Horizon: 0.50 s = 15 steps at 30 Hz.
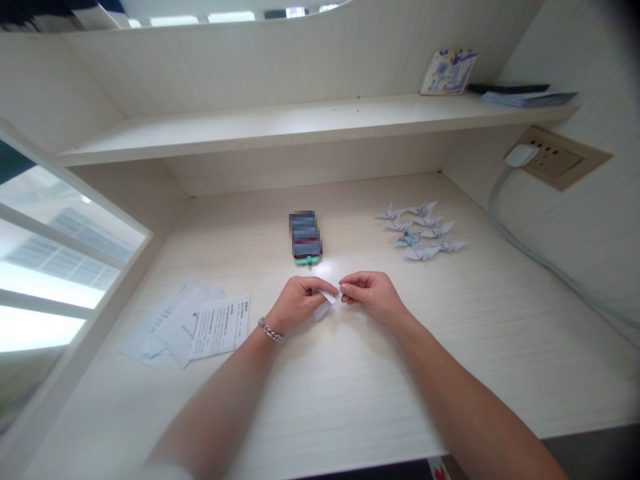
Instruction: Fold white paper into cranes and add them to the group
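Note:
A small piece of folded white paper [327,298] is between my hands, just above the pale desk. My left hand [300,303], with a chain bracelet at the wrist, grips it between thumb and fingers. At the paper's right tip, my right hand [373,293] is closed in a pinch, thumb against fingertips. How much paper lies inside that pinch is hidden by the fingers. Several folded paper cranes [423,253] are grouped beyond my right hand, most of them white and one bluish [407,239].
A phone [305,235] with a green cable plug lies beyond my hands. Loose printed sheets [220,327] overlap at left. A shelf [280,130] spans the back, holding a small box [449,72]. From the wall socket [563,160], a cable [530,257] runs down the right side.

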{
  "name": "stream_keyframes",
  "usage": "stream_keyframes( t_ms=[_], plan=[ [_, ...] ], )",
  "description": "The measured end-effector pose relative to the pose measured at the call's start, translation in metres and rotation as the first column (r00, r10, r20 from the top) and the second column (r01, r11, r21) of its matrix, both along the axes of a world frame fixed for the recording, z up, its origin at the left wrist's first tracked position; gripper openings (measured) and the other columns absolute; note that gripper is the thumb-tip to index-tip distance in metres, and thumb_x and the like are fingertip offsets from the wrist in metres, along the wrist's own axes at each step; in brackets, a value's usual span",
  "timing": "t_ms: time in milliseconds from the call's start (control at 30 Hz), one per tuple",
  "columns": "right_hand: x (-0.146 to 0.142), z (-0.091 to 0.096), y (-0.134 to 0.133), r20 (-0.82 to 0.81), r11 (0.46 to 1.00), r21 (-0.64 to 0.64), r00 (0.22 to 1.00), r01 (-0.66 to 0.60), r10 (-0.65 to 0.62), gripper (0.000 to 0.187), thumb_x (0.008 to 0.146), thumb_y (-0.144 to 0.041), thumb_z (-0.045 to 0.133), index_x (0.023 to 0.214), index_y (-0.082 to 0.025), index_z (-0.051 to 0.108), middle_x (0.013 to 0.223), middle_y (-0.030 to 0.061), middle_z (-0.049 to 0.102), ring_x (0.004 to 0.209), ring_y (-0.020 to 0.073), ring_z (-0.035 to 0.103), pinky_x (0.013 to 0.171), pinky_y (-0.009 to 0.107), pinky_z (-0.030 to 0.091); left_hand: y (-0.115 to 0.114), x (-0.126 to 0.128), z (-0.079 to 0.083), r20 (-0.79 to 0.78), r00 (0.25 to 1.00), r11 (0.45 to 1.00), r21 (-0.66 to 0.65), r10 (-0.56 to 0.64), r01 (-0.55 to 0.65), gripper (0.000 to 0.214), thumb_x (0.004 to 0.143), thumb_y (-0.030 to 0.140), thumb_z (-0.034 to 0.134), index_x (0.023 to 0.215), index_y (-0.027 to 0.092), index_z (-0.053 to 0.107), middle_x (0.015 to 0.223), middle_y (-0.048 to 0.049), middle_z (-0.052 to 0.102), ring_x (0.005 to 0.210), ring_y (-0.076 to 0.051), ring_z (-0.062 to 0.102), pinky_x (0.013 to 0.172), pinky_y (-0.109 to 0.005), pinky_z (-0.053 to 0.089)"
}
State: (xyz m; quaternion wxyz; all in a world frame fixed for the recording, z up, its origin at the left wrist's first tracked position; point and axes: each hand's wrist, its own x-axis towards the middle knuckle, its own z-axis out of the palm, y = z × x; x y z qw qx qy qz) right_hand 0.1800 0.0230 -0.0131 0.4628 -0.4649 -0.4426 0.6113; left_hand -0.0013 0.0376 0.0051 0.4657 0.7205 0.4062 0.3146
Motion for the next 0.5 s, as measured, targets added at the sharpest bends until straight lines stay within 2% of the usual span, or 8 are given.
stream_keyframes(
  t_ms=[367, 500],
  plan=[
    [-0.0007, -0.0019, 0.0013, 0.037, 0.999, 0.047, 0.999, 0.008, -0.010, 0.030, 0.060, -0.036, 0.072, 0.079, -0.013, 0.065, 0.059, 0.0024, 0.064, 0.053, 0.0132, 0.060, 0.052, 0.025, 0.049, 0.0006, 0.0005, -0.0023, 0.047, 0.999, 0.999, -0.036, 0.010, -0.009, 0.017, 0.074, 0.020, 0.056, 0.081, 0.016, 0.071, 0.083, -0.0066, 0.069, 0.075, -0.016, 0.062, 0.070, -0.026, 0.048],
    [0.0003, -0.0024, 0.0023, 0.063, 0.997, 0.060, 0.996, 0.055, -0.059, 0.032, 0.060, -0.035, 0.072, 0.082, -0.013, 0.065, 0.060, 0.0027, 0.065, 0.053, 0.0138, 0.061, 0.052, 0.026, 0.048, 0.0034, -0.0019, -0.0058, 0.103, 0.991, 0.992, -0.102, 0.080, -0.069, 0.014, 0.072, 0.023, 0.060, 0.077, 0.014, 0.069, 0.080, -0.0078, 0.068, 0.074, -0.016, 0.062, 0.068, -0.026, 0.047]
  ],
)
